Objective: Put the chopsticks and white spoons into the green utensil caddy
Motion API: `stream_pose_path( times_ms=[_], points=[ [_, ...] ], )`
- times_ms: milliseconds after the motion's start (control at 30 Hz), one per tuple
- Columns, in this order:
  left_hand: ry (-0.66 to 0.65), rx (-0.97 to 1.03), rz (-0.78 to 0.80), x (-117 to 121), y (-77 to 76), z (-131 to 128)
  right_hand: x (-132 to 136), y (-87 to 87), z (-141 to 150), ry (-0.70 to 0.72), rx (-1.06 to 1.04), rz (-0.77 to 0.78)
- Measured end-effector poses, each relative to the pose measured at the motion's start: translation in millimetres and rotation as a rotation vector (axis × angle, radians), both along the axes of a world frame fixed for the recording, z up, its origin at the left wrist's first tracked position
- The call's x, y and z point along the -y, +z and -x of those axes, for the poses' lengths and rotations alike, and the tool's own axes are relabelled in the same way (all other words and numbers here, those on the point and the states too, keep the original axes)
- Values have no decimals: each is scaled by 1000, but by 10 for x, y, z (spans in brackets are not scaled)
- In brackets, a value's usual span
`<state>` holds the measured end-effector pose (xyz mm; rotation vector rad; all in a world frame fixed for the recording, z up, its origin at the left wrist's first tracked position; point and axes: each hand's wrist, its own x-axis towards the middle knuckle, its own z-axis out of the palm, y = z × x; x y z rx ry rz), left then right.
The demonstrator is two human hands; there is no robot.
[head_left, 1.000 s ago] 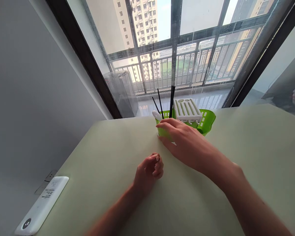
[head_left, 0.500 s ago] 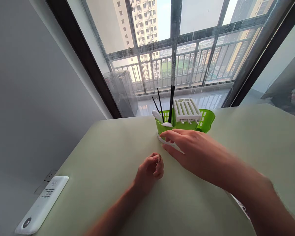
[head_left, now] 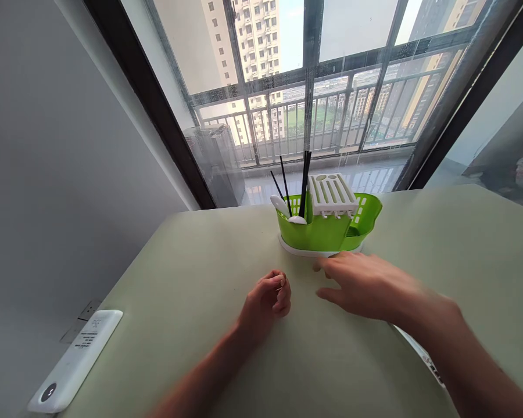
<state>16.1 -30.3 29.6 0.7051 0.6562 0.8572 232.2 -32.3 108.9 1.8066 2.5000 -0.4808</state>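
A green cutlery holder (head_left: pixel 326 233) with a white base stands near the far side of the table. Black chopsticks (head_left: pixel 304 184) and white spoons (head_left: pixel 279 204) stick up from its left compartment. A white slotted rack (head_left: pixel 333 194) with small hooks sits over its middle. My right hand (head_left: pixel 353 281), blurred a little, hovers in front of the holder, thumb and fingers apart and nothing held. My left hand (head_left: pixel 268 302) rests on the table to the left, its fingers curled in a loose fist with nothing seen inside.
A long white device (head_left: pixel 76 360) with a round dark button lies along the left edge of the pale green table (head_left: pixel 192 278). Beyond the far edge is a glass door with a balcony. Part of a white object (head_left: pixel 425 357) shows beside my right forearm.
My right hand has drawn back from the front of the holder, toward me and to the right, uncovering the holder's front. My left hand stays where it was.
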Motion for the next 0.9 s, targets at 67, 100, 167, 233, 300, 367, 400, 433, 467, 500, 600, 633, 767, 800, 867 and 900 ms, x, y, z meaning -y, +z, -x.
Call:
stream_pose_path(
  times_ms=[67, 100, 167, 233, 300, 367, 400, 433, 467, 500, 600, 633, 767, 800, 867, 900],
  points=[
    [4, -5, 7, 4, 5, -3, -11, -20, 1, 2, 1, 29],
    [4, -7, 8, 5, 7, -5, -16, -26, 6, -1, 2, 39],
    [2, -8, 5, 7, 11, -8, -21, -26, 22, -8, 3, 54],
    [-4, -8, -3, 7, 13, -10, -22, -9, 45, -10, 13, 68],
    [-11, -9, -8, 7, 11, -11, -18, 19, 72, 0, 34, 84],
    [-15, -8, -15, 6, 7, -11, -11, 45, 94, 9, 53, 96],
    [-17, -7, -19, 6, 4, -10, -6, 53, 102, 10, 56, 98],
    [-19, -7, -23, 6, 0, -9, -2, 58, 108, 9, 55, 97],
    [-21, -8, -27, 6, -3, -8, 3, 59, 112, 6, 53, 93],
    [-23, -10, -31, 6, -5, -7, 7, 58, 115, 3, 49, 87],
    [-25, -24, -38, 9, -9, -9, 17, 61, 133, 1, 44, 87],
    [-24, -29, -40, 12, -10, -11, 19, 66, 144, 4, 49, 97],
    [-21, -36, -56, 28, -22, -23, 19, 70, 207, 27, 78, 131],
    [-21, -36, -60, 34, -28, -26, 17, 54, 223, 29, 83, 128],
    [-24, -32, -65, 43, -42, -29, 14, -9, 244, 19, 89, 112],
    [-28, -26, -66, 45, -49, -29, 15, -57, 248, 12, 86, 104]
  ],
)
